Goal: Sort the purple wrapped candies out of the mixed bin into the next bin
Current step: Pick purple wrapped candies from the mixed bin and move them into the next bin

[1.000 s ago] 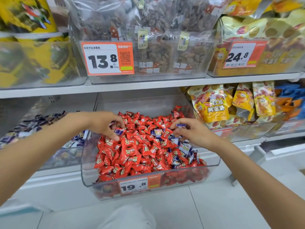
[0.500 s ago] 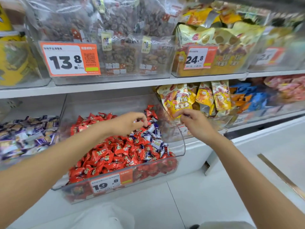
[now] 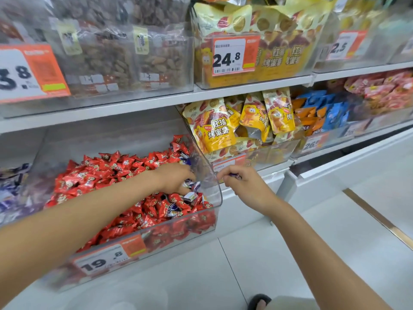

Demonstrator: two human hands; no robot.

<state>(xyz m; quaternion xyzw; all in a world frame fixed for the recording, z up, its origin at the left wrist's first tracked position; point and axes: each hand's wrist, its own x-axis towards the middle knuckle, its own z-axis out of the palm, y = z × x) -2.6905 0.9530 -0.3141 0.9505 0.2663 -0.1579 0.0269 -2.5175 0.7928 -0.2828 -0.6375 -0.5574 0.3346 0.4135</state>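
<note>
A clear mixed bin (image 3: 218,193) on the lower shelf holds a heap of red wrapped candies (image 3: 98,175) with purple wrapped candies (image 3: 192,195) scattered along its right side. My left hand (image 3: 174,177) reaches into the bin's right part, fingers curled down among the purple candies; what it grips is hidden. Outside the bin's right wall my right hand (image 3: 241,186) pinches a purple candy (image 3: 233,174) between its fingertips. A bin with purple candies (image 3: 11,193) sits at the far left edge.
To the right stand bins of yellow snack pouches (image 3: 214,130) and blue and orange packets (image 3: 324,113). The upper shelf (image 3: 134,106) carries clear bins of nuts and yellow bags with price tags. White floor tiles lie below, with a foot at the bottom.
The view has swung right and closer. My left hand has moved down into the right side of the mixed bin. My right hand has stayed outside the bin's right wall, holding the purple candy.
</note>
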